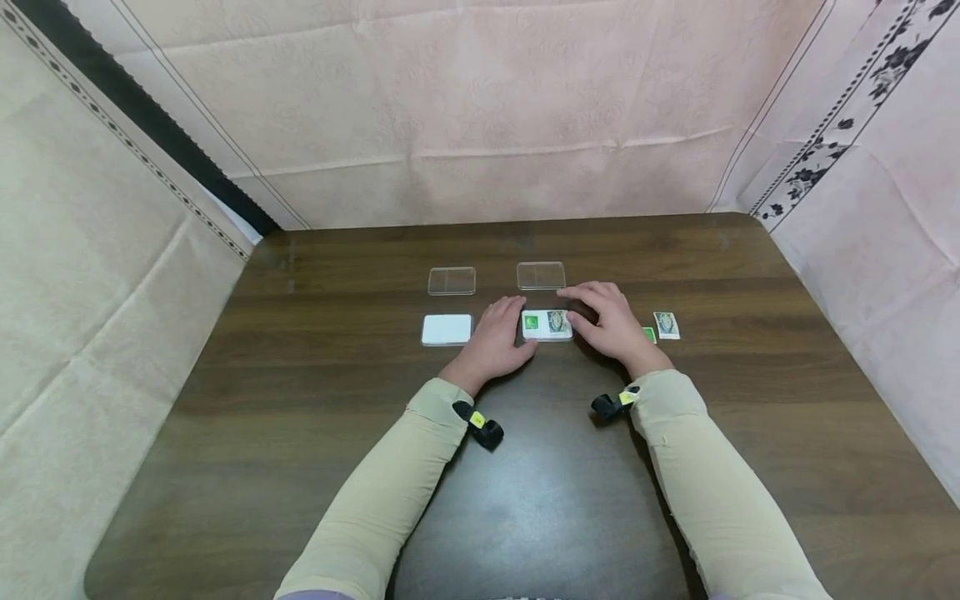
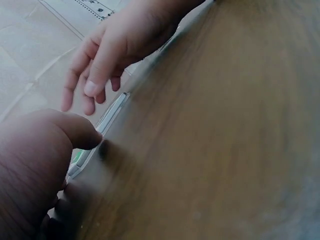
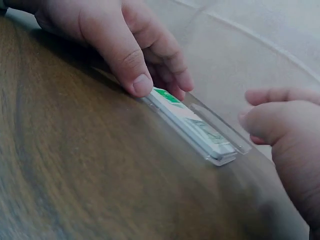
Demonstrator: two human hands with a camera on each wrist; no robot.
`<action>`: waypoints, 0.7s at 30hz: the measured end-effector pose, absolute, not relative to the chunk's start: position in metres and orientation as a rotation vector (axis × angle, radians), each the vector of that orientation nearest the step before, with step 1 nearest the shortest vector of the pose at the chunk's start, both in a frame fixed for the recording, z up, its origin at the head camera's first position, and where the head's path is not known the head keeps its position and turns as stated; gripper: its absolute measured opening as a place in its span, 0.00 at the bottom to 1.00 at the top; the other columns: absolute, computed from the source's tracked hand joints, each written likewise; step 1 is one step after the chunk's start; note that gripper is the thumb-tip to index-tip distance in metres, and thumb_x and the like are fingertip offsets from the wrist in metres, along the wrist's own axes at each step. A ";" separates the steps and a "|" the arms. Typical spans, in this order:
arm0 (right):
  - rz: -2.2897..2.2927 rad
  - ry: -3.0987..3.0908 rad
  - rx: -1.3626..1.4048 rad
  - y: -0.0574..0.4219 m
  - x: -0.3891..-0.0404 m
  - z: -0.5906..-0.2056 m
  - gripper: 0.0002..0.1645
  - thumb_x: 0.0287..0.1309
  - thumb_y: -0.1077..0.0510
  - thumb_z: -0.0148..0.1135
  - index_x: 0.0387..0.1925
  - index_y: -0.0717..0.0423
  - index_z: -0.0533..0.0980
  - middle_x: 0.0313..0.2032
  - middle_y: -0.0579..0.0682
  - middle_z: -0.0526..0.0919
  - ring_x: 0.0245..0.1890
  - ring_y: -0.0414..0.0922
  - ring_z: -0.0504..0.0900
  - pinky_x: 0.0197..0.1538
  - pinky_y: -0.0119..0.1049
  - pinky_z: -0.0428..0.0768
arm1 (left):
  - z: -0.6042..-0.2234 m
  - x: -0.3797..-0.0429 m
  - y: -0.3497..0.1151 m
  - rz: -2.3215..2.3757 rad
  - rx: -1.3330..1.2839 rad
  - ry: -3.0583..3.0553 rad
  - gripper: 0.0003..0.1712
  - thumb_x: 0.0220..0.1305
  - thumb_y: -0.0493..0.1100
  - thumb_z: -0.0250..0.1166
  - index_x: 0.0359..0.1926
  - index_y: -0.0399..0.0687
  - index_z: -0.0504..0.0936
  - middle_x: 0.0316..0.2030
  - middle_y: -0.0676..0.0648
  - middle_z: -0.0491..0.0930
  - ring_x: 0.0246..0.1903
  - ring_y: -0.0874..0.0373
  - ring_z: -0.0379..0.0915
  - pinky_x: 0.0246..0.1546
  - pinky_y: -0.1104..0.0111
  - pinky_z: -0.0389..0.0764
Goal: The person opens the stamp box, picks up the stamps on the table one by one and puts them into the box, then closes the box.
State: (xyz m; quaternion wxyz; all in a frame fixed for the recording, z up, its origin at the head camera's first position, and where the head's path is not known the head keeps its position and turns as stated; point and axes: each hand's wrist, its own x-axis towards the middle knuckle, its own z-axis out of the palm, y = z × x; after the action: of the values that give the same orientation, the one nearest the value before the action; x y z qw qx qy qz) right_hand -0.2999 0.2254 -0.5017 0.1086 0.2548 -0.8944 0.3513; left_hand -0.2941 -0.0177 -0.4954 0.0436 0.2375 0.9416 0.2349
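Note:
A shallow clear plastic case (image 1: 547, 337) holds a white insert with a green square picture (image 1: 532, 322) at its left and a grey-green stamp-like picture (image 1: 557, 321) at its right. My left hand (image 1: 491, 340) holds the left end of this case, thumb at the near edge and fingers at the far side. Over the right end hovers my right hand (image 1: 606, 323), its thumb and forefinger spread apart with nothing between them. In the right wrist view, the case (image 3: 192, 132) lies flat on the table beneath both hands.
Left of my left hand lies a second case with a plain white insert (image 1: 446, 330). Two clear lids, one left (image 1: 452, 281) and one right (image 1: 541, 275), lie behind. Another stamp-like picture (image 1: 667, 325) and a green one (image 1: 649, 335) lie beside my right wrist on the wooden table (image 1: 337, 400).

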 end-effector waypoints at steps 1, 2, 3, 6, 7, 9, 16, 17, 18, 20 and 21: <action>1.032 -2.626 0.735 0.226 -0.299 -0.501 0.22 0.68 0.57 0.61 0.62 0.51 0.78 0.59 0.59 0.77 0.63 0.62 0.67 0.65 0.64 0.61 | -0.495 -0.294 -0.018 0.739 0.719 2.874 0.44 0.68 0.55 0.63 0.76 0.41 0.58 0.75 0.41 0.60 0.76 0.48 0.51 0.76 0.56 0.51; 1.034 -2.625 0.721 0.226 -0.299 -0.499 0.22 0.68 0.57 0.61 0.62 0.51 0.77 0.60 0.59 0.77 0.63 0.61 0.67 0.65 0.64 0.61 | -0.496 -0.293 -0.018 0.760 0.711 2.870 0.45 0.68 0.55 0.63 0.77 0.41 0.57 0.75 0.41 0.60 0.76 0.48 0.51 0.76 0.56 0.52; 1.034 -2.626 0.707 0.226 -0.298 -0.498 0.22 0.68 0.57 0.61 0.62 0.51 0.77 0.60 0.58 0.77 0.64 0.61 0.67 0.65 0.64 0.61 | -0.496 -0.293 -0.018 0.785 0.702 2.864 0.45 0.67 0.55 0.63 0.77 0.41 0.57 0.75 0.42 0.60 0.75 0.49 0.51 0.75 0.56 0.52; 1.025 -2.640 0.694 0.226 -0.297 -0.495 0.22 0.68 0.56 0.62 0.62 0.51 0.77 0.60 0.58 0.77 0.64 0.60 0.66 0.65 0.64 0.61 | -0.496 -0.293 -0.018 0.818 0.690 2.860 0.45 0.67 0.56 0.64 0.77 0.42 0.57 0.75 0.42 0.60 0.75 0.49 0.52 0.75 0.56 0.55; 1.013 -2.648 0.702 0.225 -0.297 -0.496 0.22 0.68 0.56 0.62 0.61 0.52 0.78 0.60 0.58 0.77 0.64 0.60 0.66 0.66 0.64 0.60 | -0.497 -0.293 -0.018 0.820 0.689 2.861 0.45 0.67 0.56 0.64 0.77 0.42 0.58 0.74 0.43 0.60 0.75 0.49 0.52 0.74 0.56 0.55; 0.986 -2.666 0.722 0.222 -0.296 -0.496 0.21 0.67 0.55 0.64 0.60 0.52 0.79 0.60 0.58 0.77 0.64 0.60 0.66 0.66 0.63 0.59 | -0.498 -0.293 -0.019 0.812 0.698 2.865 0.44 0.67 0.56 0.64 0.76 0.42 0.59 0.74 0.42 0.61 0.75 0.49 0.53 0.74 0.56 0.56; 0.863 -2.780 0.709 0.213 -0.295 -0.500 0.20 0.63 0.49 0.69 0.54 0.49 0.83 0.59 0.55 0.76 0.63 0.58 0.66 0.65 0.62 0.60 | -0.499 -0.294 -0.018 0.748 0.717 2.885 0.39 0.69 0.55 0.63 0.73 0.41 0.65 0.74 0.41 0.61 0.75 0.48 0.53 0.74 0.55 0.56; 0.856 -2.793 0.701 0.213 -0.294 -0.500 0.19 0.62 0.48 0.69 0.53 0.49 0.83 0.59 0.54 0.76 0.62 0.58 0.66 0.65 0.62 0.60 | -0.499 -0.293 -0.018 0.745 0.713 2.886 0.39 0.69 0.55 0.63 0.73 0.41 0.65 0.74 0.41 0.61 0.75 0.47 0.53 0.74 0.55 0.56; 0.853 -2.803 0.693 0.212 -0.294 -0.500 0.19 0.62 0.48 0.70 0.53 0.49 0.83 0.59 0.55 0.76 0.62 0.58 0.66 0.65 0.62 0.60 | -0.499 -0.294 -0.017 0.738 0.710 2.888 0.38 0.69 0.55 0.63 0.73 0.41 0.66 0.74 0.42 0.61 0.75 0.47 0.52 0.74 0.55 0.56; 0.853 -2.812 0.679 0.211 -0.294 -0.499 0.19 0.62 0.48 0.70 0.51 0.50 0.84 0.59 0.55 0.76 0.62 0.58 0.66 0.65 0.62 0.60 | -0.498 -0.293 -0.017 0.734 0.709 2.890 0.37 0.69 0.54 0.63 0.72 0.41 0.67 0.74 0.42 0.61 0.75 0.47 0.52 0.75 0.55 0.55; 0.854 -2.815 0.671 0.211 -0.294 -0.499 0.19 0.62 0.48 0.70 0.51 0.50 0.84 0.59 0.55 0.77 0.62 0.59 0.66 0.66 0.62 0.60 | -0.498 -0.293 -0.017 0.729 0.710 2.892 0.36 0.69 0.54 0.63 0.71 0.41 0.68 0.74 0.42 0.61 0.75 0.47 0.52 0.75 0.55 0.55</action>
State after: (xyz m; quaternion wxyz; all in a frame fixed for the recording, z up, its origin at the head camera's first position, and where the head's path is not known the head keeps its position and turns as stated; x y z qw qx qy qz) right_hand -0.2939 0.2113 -0.4989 0.0618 0.2220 -0.9312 0.2825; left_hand -0.2933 -0.0167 -0.4977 0.0380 0.2313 0.9427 0.2375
